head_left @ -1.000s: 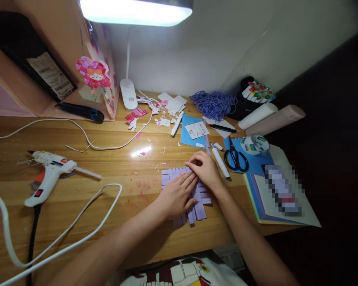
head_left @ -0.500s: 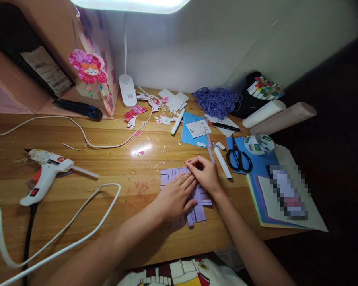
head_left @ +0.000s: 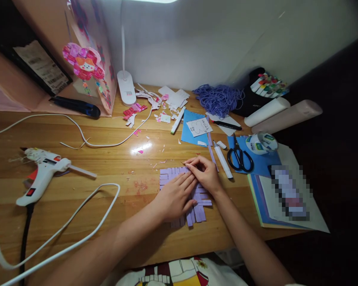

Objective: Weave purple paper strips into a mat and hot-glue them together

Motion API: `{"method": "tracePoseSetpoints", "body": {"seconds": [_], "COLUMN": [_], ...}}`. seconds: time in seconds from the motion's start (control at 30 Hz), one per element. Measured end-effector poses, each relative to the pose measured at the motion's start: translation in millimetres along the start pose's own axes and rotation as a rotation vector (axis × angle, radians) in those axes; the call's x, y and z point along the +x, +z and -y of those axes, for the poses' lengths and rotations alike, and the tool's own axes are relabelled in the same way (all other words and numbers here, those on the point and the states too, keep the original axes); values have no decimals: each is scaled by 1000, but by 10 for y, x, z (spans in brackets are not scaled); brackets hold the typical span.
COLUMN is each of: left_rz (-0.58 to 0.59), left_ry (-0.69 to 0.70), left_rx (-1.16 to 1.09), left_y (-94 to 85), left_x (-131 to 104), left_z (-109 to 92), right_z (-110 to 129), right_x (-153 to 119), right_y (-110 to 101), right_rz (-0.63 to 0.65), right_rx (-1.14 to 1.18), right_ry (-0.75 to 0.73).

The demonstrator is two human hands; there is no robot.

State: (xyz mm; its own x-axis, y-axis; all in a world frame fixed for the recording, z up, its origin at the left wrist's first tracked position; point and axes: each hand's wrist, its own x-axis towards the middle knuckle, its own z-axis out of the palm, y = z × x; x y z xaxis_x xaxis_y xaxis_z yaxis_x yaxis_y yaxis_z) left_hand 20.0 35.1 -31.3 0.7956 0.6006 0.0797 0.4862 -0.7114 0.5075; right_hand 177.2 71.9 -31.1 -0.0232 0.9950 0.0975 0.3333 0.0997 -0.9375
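Observation:
A mat of woven purple paper strips (head_left: 200,212) lies on the wooden desk, its loose strip ends sticking out at the right and bottom. My left hand (head_left: 179,194) rests flat across the mat, palm down with the fingers stretched out. At the mat's top edge, my right hand (head_left: 204,171) is closed in a pinch, its fingertips just beyond the left hand's. A small thin tip shows by those fingertips, but what they hold is too small to make out. Both hands cover much of the weave.
Black scissors (head_left: 240,157), an uncapped white marker (head_left: 223,161) and a tape roll (head_left: 261,143) lie to the right. A white glue gun (head_left: 43,172) lies left with its cord. Paper scraps (head_left: 164,115) and purple yarn (head_left: 217,99) sit at the back, beside a blue sheet (head_left: 189,135).
The camera view has shifted slightly. My left hand stays flat on the mat, and my right hand keeps its pinch at the top edge with barely any movement.

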Motion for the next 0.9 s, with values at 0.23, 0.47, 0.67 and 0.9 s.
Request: {"method": "tracePoseSetpoints", "body": {"seconds": [0.23,0.47,0.67,0.9], "left_rz": [-36,-16,-36,-35], "left_ry": [-4,19,10,7], "left_rx": [4,23,22,22], "left_y": [23,12,20,10], "left_x": [-5,5,-2,-11], "left_z": [-3,2,-5,-17], "right_z": [18,92,120,122], "right_x": [14,98,187,240], "right_y": [104,88,99,47], "right_rz": [-111,-136,-24,105], "right_rx": [-53,-57,-266,-345], "right_ry": [64,202,215,58]}}
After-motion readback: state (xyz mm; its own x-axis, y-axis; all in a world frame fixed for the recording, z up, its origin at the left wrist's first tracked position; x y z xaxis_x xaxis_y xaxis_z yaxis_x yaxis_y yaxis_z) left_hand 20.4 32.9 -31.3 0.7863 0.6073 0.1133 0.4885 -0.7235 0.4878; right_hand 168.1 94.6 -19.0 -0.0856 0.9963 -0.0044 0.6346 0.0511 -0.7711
